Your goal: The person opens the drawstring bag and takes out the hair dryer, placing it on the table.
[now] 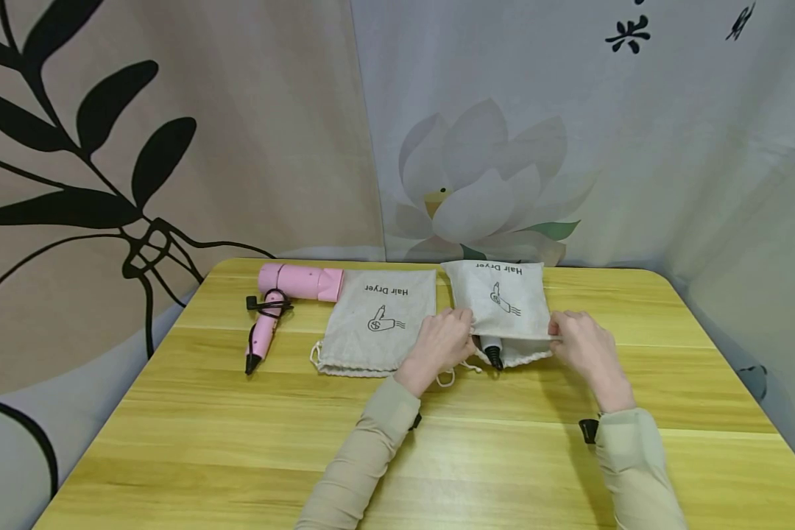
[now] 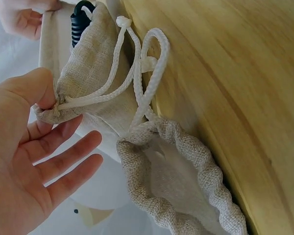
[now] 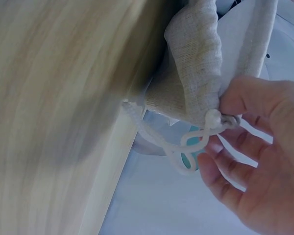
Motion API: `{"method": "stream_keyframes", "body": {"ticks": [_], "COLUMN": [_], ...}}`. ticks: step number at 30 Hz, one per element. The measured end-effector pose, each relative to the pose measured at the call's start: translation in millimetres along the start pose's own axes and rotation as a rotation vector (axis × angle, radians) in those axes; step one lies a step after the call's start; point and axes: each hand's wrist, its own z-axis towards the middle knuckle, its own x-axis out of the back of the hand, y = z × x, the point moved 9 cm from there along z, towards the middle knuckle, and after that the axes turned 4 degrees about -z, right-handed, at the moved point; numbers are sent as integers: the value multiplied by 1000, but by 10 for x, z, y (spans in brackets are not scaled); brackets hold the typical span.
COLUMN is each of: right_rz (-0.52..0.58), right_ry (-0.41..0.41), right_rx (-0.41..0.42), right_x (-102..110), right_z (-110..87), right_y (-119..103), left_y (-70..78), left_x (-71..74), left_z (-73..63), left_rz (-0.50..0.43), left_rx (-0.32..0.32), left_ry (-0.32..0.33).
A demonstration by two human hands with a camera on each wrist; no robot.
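A cloth drawstring bag [image 1: 503, 298] printed "Hair Dryer" lies at the table's far side, its mouth spread toward the near edge. My left hand [image 1: 442, 340] pinches one corner of that mouth, and my right hand [image 1: 583, 346] pinches the opposite corner. Inside the opening shows the white handle end of a hair dryer with a black ribbed cord sleeve [image 1: 493, 357]; the rest of it is hidden by the cloth. White drawstrings [image 2: 105, 93] hang from the corner by my left thumb. Another white drawstring loop [image 3: 183, 152] dangles under my right fingers.
A second "Hair Dryer" bag [image 1: 377, 320] lies flat left of my left hand. Farther left is a pink hair dryer [image 1: 301, 282] with a black cord wound round its handle. The wooden table [image 1: 238, 456] ends at a patterned curtain [image 1: 291, 147] behind.
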Motion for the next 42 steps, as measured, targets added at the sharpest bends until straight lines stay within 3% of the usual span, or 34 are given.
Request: {"method": "stream_keyframes", "body": {"ticks": [22, 30, 42], "right_rz": [21, 25, 37], "right_ry": [-32, -22, -107], "right_rx": [0, -10, -22], "right_x": [-3, 37, -47], "right_z": [2, -15, -34], "right_y": [36, 72, 85], "left_y": [-27, -61, -40], "left_x": [-30, 26, -21], "left_z": [8, 15, -27], "left_rz": [9, -11, -29], "left_rx": [-1, -2, -25], "left_ry": [-26, 19, 7]}}
